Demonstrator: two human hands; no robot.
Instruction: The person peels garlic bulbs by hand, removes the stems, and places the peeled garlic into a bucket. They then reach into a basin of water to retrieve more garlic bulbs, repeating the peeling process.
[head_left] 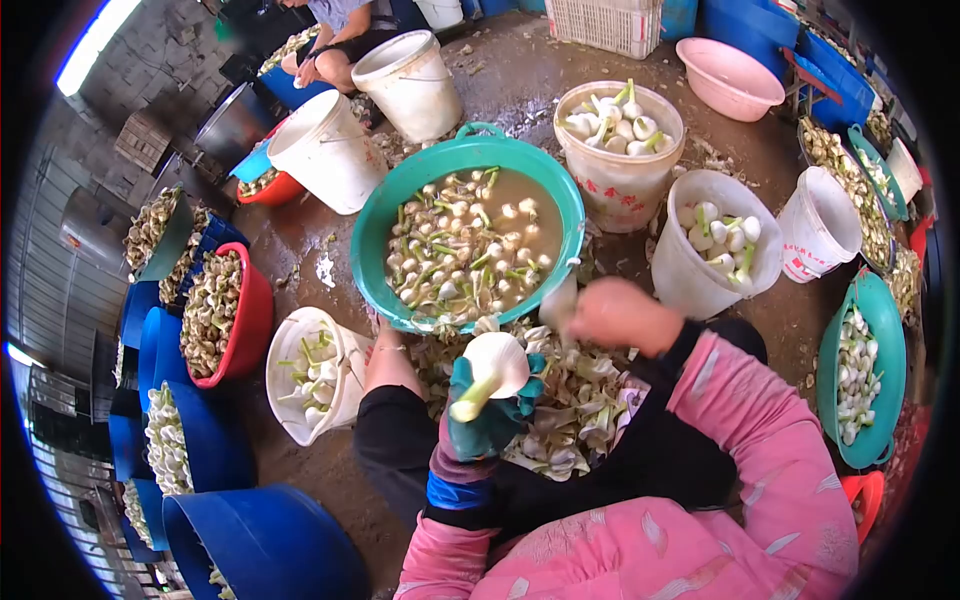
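My left hand (490,415), in a green glove, is closed around a white garlic bulb (500,362) whose cut green stem points down toward me. To its right, my bare right hand (622,316) is blurred by motion, its fingers curled in. A pale smear (558,303) shows at its fingertips; what it is I cannot make out. Just beyond both hands stands a green basin (368,235) of cloudy water with many garlic bulbs (470,240) floating in it. Between my legs lies a heap of garlic peels and leaves (560,430).
White buckets with cleaned garlic stand at left (352,375) and right (665,270), another (610,190) behind. A red tub (255,310) holds unpeeled garlic. Blue barrels (265,545) line the left; a green tub (895,400) is far right. Another person (345,30) sits at the back.
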